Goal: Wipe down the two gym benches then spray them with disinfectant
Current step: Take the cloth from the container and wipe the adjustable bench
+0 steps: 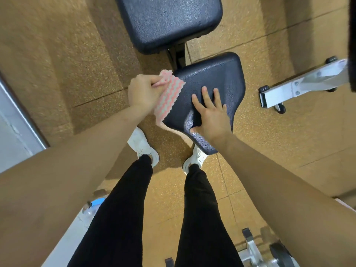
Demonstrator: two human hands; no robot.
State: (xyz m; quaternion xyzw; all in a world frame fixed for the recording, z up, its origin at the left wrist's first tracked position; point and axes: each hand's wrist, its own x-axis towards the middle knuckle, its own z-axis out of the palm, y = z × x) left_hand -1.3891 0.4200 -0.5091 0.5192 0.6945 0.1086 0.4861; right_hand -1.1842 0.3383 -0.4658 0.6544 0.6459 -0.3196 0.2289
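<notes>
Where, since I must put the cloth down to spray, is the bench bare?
The back pad is bare where it shows. On the seat, only the strip between the right hand and its far edge is free. Its left edge is crowded by the cloth in the left hand; the right hand covers the near part.

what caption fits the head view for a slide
Left hand holds a pink-and-white zigzag cloth against the black padded bench seat; right hand rests flat on it.
</notes>
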